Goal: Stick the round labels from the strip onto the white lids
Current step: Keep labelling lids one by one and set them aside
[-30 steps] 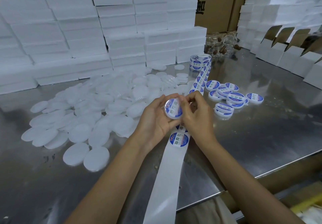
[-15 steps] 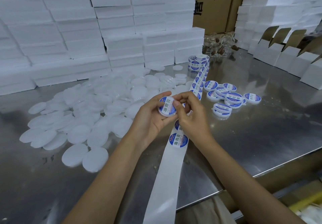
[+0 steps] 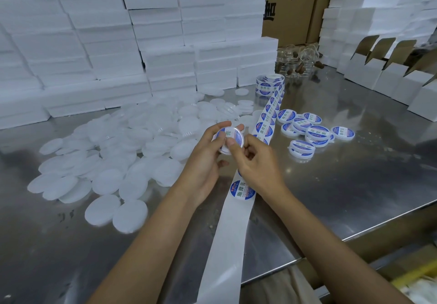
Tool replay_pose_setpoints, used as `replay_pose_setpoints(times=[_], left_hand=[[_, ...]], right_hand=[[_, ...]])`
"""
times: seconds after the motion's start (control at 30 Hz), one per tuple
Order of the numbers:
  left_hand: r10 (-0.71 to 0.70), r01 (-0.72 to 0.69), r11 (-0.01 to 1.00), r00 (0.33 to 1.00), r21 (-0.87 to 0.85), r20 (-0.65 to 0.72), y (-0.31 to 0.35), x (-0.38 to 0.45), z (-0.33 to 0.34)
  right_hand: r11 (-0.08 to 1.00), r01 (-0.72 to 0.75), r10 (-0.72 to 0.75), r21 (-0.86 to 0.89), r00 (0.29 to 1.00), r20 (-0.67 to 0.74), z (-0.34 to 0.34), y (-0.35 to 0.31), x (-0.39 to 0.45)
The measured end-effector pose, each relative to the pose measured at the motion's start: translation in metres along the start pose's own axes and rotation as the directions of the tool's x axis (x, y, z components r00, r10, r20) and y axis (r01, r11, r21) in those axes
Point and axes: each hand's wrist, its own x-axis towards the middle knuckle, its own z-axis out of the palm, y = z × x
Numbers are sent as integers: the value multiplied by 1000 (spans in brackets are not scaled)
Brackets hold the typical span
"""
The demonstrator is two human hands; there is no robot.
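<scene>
My left hand (image 3: 203,161) grips a lid (image 3: 230,139) (label half on); my right hand (image 3: 255,161) pinches its edge above the strip (image 3: 236,209).

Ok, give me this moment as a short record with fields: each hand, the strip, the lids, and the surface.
left hand: holds a lid with a label on it
right hand: thumb presses the label on that lid
label strip: runs from the roll toward the person
labelled lids: grouped right of the strip
plain lids: heaped left of the hands
surface: metal table
</scene>
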Motion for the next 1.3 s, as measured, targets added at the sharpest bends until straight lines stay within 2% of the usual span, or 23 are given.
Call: replay_pose_setpoints(times=[0.13,0.27,0.33,0.47,0.6,0.7,0.87,0.97,1.13,1.3], left_hand=[[32,-25,990,999,141,-43,-2,-1,-1],[69,-63,966,997,249,-14,2,-5,-1],[122,-95,954,989,285,-81,4,-5,1],[170,-112,968,952,224,-256,4,-7,3],[176,-107,975,908,195,-380,5,-3,-4],[145,-87,980,927,177,-347,4,-3,-4],[92,-73,986,989,152,-118,3,-3,-2],[85,-81,984,996,159,-21,1,-5,-1],[127,-100,985,973,140,-194,2,-4,-5],[96,-70,993,952,98,-289,0,0,-11]], right_hand=[[993,-34,39,113,998,-39,-4,2,4],[998,-33,35,48,999,-37,-5,5,3],[999,-25,27,48,999,-43,-5,5,4],[994,-10,8,110,1000,21,-4,1,3],[999,26,-29,25,992,121,-1,-2,-1],[999,30,-31,13,995,91,-2,0,1],[999,-1,-1,-39,999,-36,-4,7,4],[998,-32,29,-46,997,-68,-4,10,5],[999,-36,36,-35,999,15,-5,7,3],[1000,-16,14,22,995,97,-5,4,2]])
